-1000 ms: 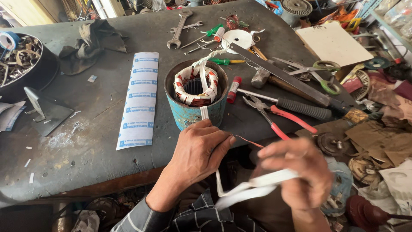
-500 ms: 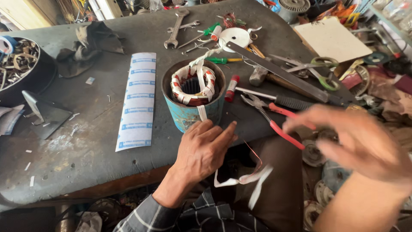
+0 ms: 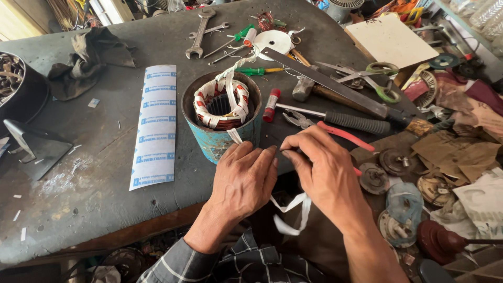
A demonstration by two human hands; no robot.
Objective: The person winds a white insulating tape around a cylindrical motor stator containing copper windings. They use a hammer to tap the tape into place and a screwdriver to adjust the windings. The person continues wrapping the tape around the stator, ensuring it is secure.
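Item: motor stator (image 3: 222, 105), blue-painted cylindrical housing, standing upright on the dark bench (image 3: 105, 209) near its front edge. Copper winding inside, bound about the top with white lacing tape and red bands; binding appears to run most of the way round the ring, judged largely done, with one loose run left to draw tight and tie off.

White tape (image 3: 293, 212): one strand comes over the housing's near rim and down to the hands; slack loops hang below the bench edge between the wrists.

Left hand (image 3: 243, 178): just in front of the housing, fingers curled and pressed together at the tips, pinching the strand where it leaves the rim.

Right hand (image 3: 322, 167): just beside the left, fingertips nearly touching it, fingers closed in a pinch; what lies between them cannot be told for certain, probably the same tape.

Adjacent: white printed insulation strip (image 3: 155, 126) left of the housing; red-handled pliers (image 3: 335, 133), screwdriver (image 3: 335, 119), hammer (image 3: 319, 90) and scissors (image 3: 374, 76) to the right; spanners (image 3: 201, 31) behind.
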